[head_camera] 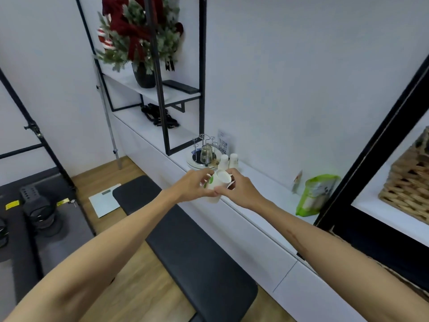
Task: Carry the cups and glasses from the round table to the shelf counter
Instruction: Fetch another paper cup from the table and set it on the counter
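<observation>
I am holding 1 paper cup [214,185] in my left hand [193,185] and right hand [240,190]; I am bringing it to the counter [262,194], next setting it upright beside the 2 cups [228,161].

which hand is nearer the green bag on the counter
Right. The right hand holds the paper cup just left of the green bag; the left hand is farther left, across the cup.

White shelf counter [255,214]: glass rack [204,154], two paper cup stacks [228,161], green bag [313,196]
</observation>
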